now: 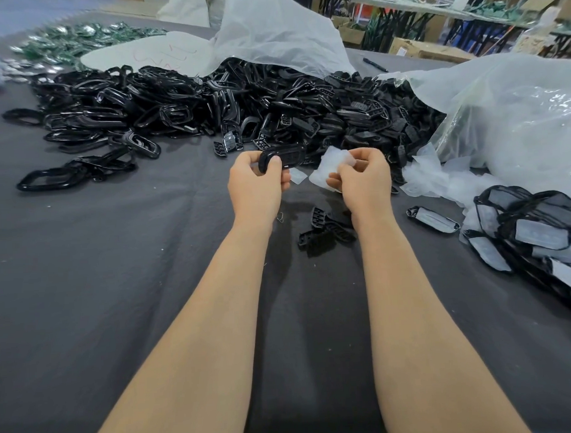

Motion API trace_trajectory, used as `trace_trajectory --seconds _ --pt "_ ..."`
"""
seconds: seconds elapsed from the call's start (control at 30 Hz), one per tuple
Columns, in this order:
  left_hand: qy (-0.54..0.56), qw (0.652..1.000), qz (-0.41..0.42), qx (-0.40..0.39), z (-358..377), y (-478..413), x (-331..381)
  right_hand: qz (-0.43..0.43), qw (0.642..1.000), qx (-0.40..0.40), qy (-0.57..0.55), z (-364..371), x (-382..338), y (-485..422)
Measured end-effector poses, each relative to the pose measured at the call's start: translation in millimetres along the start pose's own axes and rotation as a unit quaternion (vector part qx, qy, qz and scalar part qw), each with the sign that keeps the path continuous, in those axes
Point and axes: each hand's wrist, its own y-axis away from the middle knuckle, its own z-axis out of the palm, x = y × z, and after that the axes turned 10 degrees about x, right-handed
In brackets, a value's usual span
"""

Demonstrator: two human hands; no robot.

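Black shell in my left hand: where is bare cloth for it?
Free for the black shell: grey cloth left of the left forearm, nearer than the black frames. Crowded: black parts between the forearms, covered pieces at right.

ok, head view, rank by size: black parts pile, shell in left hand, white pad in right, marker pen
1. black parts pile
2. shell and white pad, about alike
3. marker pen, though farther back
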Motion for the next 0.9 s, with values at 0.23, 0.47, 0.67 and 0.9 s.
trace_trajectory --seconds 0.23,0.47,0.67,0.9 --pt "-0.001 1.000 0.001 0.002 0 -2 -2 0.036 0.997 -0.023 -0.059 1 -4 1" --pt "0.002 1.000 0.007 0.001 0 -1 -2 0.092 0.989 -0.031 -0.109 -1 -7 1" --pt "0.005 1.000 0.004 -0.002 0 -1 -1 0.037 0.993 -0.014 -0.111 -2 -9 5" --pt "0.004 1.000 0.001 -0.011 0 0 0 0.019 0.998 0.016 -0.064 -7 -13 6"
